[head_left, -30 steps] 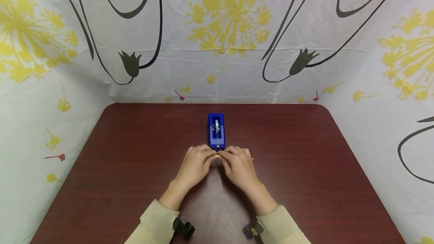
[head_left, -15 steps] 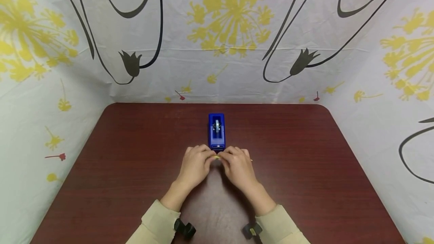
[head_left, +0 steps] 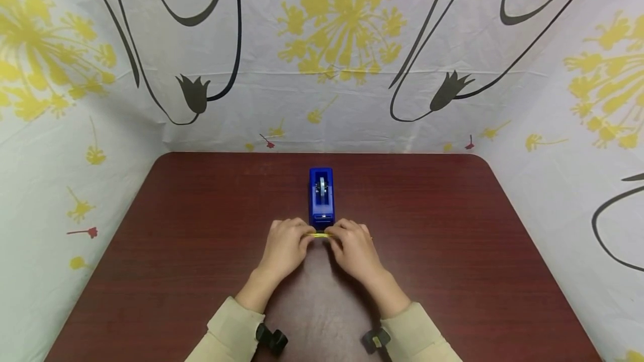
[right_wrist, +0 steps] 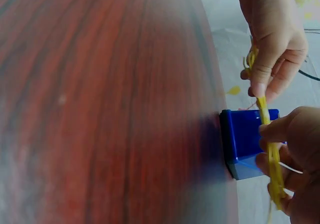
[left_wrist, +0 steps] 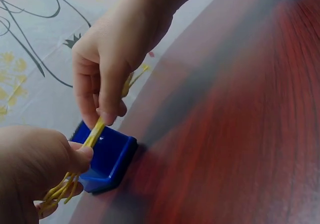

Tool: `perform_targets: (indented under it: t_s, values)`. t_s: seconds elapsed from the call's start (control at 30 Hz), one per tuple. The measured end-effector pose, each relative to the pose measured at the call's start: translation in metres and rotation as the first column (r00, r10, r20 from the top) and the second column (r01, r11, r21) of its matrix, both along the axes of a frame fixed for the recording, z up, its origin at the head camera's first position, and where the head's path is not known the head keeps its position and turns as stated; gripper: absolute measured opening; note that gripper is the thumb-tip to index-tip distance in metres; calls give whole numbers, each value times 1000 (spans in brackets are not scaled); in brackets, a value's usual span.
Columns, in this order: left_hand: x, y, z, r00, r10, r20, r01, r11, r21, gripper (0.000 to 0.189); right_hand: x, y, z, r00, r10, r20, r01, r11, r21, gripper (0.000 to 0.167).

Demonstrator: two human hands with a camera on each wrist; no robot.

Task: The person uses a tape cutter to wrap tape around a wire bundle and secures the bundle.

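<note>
A thin bundle of yellow strands (head_left: 320,234), likely string, is stretched between the two hands. My left hand (head_left: 284,247) pinches one end between thumb and fingers. My right hand (head_left: 354,250) pinches the other side. In the left wrist view, loose looped strands (left_wrist: 62,189) stick out below the left hand. A pale, shiny stretch shows on the bundle (right_wrist: 263,109) between the hands in the right wrist view; I cannot tell whether it is tape. Just beyond the fingers stands a blue tape dispenser (head_left: 321,197) with a roll in it.
The dark red-brown table (head_left: 226,194) has rounded far corners. Around it hangs a white cloth (head_left: 352,110) printed with yellow and grey flowers. Dark cameras (head_left: 271,339) are worn at both sleeve cuffs.
My left hand has shifted slightly left and toward the body, and the gap between the hands is wider. More of the yellow bundle shows. The dispenser stays in place.
</note>
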State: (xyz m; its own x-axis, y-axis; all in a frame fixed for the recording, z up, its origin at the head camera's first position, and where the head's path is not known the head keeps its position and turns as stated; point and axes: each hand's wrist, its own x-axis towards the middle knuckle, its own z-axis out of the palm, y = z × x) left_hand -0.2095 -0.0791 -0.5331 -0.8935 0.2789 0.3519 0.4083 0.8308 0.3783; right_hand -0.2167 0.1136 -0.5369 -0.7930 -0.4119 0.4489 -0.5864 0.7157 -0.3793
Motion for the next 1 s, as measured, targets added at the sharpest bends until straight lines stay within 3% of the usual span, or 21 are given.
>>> perform_targets:
  t_s: [0.43, 0.7, 1.0]
  values:
    - [0, -4, -22, 997, -32, 72, 30, 999, 31, 7, 1, 5, -10, 995, -8, 95, 3, 999, 52, 17]
    - [2, -5, -26, 991, -27, 127, 21, 998, 52, 9, 2, 7, -12, 989, -28, 147, 16, 997, 79, 17]
    - [3, -6, -26, 992, -28, 122, 23, 999, 37, 12, 2, 7, -11, 986, -29, 162, 15, 996, 88, 18]
